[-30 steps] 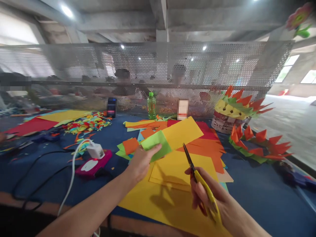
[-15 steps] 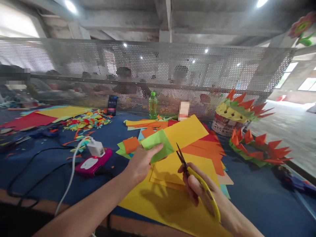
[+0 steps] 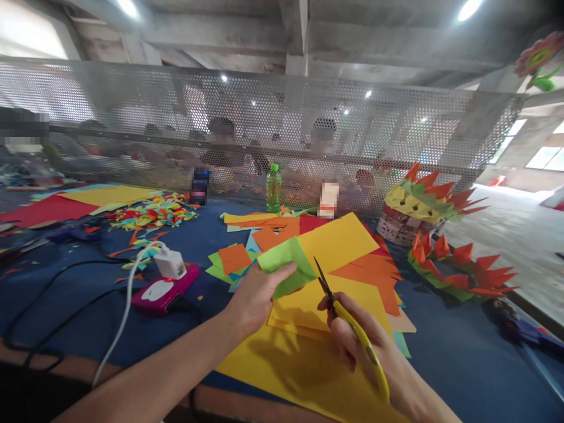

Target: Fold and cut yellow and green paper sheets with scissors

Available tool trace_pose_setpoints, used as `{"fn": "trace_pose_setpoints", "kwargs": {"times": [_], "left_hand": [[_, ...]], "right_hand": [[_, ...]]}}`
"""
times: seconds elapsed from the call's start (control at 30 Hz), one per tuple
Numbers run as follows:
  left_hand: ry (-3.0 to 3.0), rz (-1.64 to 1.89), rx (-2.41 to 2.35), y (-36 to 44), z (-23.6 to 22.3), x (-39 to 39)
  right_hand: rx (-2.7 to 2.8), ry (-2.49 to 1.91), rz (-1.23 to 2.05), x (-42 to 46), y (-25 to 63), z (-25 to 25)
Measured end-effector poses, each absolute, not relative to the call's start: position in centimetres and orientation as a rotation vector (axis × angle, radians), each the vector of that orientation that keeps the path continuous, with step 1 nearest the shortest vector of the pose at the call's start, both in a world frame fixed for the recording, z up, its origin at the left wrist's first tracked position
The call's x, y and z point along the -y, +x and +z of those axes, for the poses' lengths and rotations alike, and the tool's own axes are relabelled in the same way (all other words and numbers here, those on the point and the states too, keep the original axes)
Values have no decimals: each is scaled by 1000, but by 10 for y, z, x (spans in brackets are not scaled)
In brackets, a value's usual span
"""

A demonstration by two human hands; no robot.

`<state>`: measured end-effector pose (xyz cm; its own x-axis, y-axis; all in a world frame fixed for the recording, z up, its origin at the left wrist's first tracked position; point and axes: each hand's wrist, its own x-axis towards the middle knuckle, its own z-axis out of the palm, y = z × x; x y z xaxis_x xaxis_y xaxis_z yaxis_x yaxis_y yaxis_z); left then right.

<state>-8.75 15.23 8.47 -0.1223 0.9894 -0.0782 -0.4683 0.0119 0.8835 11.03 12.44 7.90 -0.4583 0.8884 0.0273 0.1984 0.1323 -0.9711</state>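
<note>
A perforated metal panel (image 3: pixel 145 100) stands behind the blue-covered table (image 3: pixel 445 358). At the table's near edge lies a large yellow paper sheet (image 3: pixel 282 364), with smaller yellow sheets (image 3: pixel 352 294) on top and orange paper pieces (image 3: pixel 370 270) just beyond. On the right, a paper ring with orange spikes (image 3: pixel 463 254) lies near a woven paper basket (image 3: pixel 408 226).

Above the pile, the left hand (image 3: pixel 255 296) pinches a lime-green paper square (image 3: pixel 288 255), thumb on top; a yellow paper strip (image 3: pixel 339 244) extends from behind the square. The right hand (image 3: pixel 376 326) grips yellow-handled scissors (image 3: pixel 358 332), blades slightly parted, their tips close to the square's right corner; whether they touch paper is unclear.

The step in hand looks like lining up paper for trimming. A cut from here would call for steady, flush layers and the blades brought onto the chosen edge, clear of the left fingers.
</note>
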Motion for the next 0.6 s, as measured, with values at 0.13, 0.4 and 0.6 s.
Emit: {"fn": "trace_pose_setpoints", "kwargs": {"times": [0.13,0.4,0.6], "left_hand": [[684,1442,-942,-89,85,-152],[707,1398,-898,-88,84,-153],[710,1385,-895,-88,83,-152]], "right_hand": [[1810,-1088,1335,-123,110,80],[1749,-1053,1389,-124,109,77],[1771,-1099,1351,-124,109,77]]}}
